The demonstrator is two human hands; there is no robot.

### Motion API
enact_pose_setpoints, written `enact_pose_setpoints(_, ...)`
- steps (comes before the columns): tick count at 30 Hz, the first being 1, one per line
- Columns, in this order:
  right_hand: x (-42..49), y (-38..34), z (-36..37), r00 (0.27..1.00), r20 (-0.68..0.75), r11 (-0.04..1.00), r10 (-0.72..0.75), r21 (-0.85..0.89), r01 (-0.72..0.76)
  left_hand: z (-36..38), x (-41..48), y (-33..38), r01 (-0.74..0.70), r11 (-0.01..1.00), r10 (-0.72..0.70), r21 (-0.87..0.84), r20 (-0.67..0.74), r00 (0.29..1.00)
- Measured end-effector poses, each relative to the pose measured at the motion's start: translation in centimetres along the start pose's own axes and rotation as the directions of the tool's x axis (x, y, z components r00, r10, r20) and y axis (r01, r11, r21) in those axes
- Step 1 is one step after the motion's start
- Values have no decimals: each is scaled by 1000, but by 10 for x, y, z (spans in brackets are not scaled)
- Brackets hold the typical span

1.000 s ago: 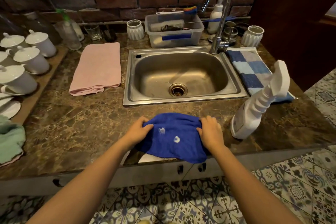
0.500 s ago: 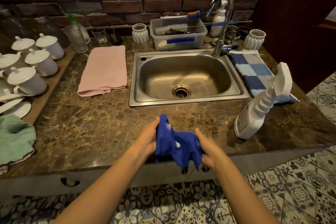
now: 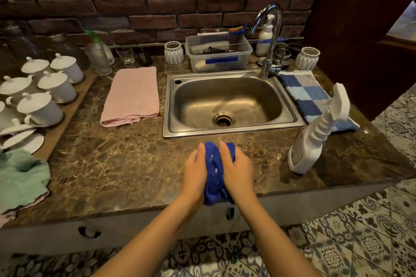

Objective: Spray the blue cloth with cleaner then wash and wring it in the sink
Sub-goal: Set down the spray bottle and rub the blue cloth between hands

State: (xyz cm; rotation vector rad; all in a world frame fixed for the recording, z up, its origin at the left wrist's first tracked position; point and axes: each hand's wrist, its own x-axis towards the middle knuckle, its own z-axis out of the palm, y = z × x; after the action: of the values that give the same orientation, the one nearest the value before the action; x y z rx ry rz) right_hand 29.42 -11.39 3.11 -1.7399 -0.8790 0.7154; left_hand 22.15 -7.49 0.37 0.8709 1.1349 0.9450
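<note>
The blue cloth [image 3: 215, 173] is bunched into a narrow wad with small white foam spots on it. My left hand [image 3: 194, 172] and my right hand [image 3: 236, 171] press it from both sides, above the front of the brown marble counter [image 3: 126, 164]. The steel sink [image 3: 227, 101] lies just beyond my hands, dry, with its drain [image 3: 224, 119] open. The chrome tap [image 3: 269, 36] stands at the sink's back right corner. A white spray bottle [image 3: 315, 135] of cleaner stands on the counter to my right, nozzle pointing right.
A folded pink towel [image 3: 132, 95] lies left of the sink and a blue checked towel [image 3: 308, 94] right of it. White lidded cups [image 3: 45, 87] crowd the far left, with a green cloth [image 3: 21, 180] in front. A clear plastic tub [image 3: 218, 55] sits behind the sink.
The cloth lay spread on the counter edge under both hands. My hands gathered it inward and lifted it; now it is squeezed tightly between them, slightly nearer the sink.
</note>
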Motion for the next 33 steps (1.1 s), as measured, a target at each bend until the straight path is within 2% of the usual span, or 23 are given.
enact_pose_setpoints(1, 1, -1, 2, 999, -19, 995, -47, -91, 45, 0, -4, -1, -80, 992, 83, 98, -26, 996)
enact_pose_setpoints(3, -2, 0, 6, 997, 11, 979, -82, -185, 83, -4, -6, 0, -163, 971, 175, 177, -55, 983)
enact_pose_setpoints(5, -16, 2, 16, 989, 75, 946, -123, -293, 140, -11, -2, 5, -146, 976, 159, 159, -74, 985)
enact_pose_setpoints(7, -24, 1, 23, 986, 71, 919, -150, -359, 166, -12, -2, 6, -98, 989, 103, 111, -36, 994)
enact_pose_setpoints(10, -1, -5, 21, 993, -41, 955, -115, -281, 99, -5, -17, 4, -48, 990, 48, 130, 4, 999)
enact_pose_setpoints(15, 4, 4, 17, 998, -19, 972, -54, -232, 48, -7, -20, 20, 6, 999, -7, 46, 27, 1000)
enact_pose_setpoints(17, -16, 7, 21, 998, -3, 961, -58, -272, 55, -10, -20, 20, 42, 999, -42, -5, 12, 999)
enact_pose_setpoints(21, -15, -3, 20, 982, -51, 936, -180, -315, 155, -6, -29, 13, 129, 991, -126, -33, 71, 989)
enact_pose_setpoints(25, 13, -5, 9, 994, -40, 957, -105, -277, 89, 0, -38, 17, 102, 995, -103, 13, 127, 987)
enact_pose_setpoints(28, -13, 1, 7, 998, -15, 956, -61, -288, 54, -6, -29, 26, 85, 996, -84, -7, 71, 994)
enact_pose_setpoints(30, -40, -4, 10, 998, 16, 948, -65, -310, 67, -9, -26, 26, 130, 990, -126, -45, 79, 989)
enact_pose_setpoints(33, -34, -22, 13, 986, -48, 904, -159, -408, 126, -4, -39, 16, 257, 960, -239, -108, 152, 959)
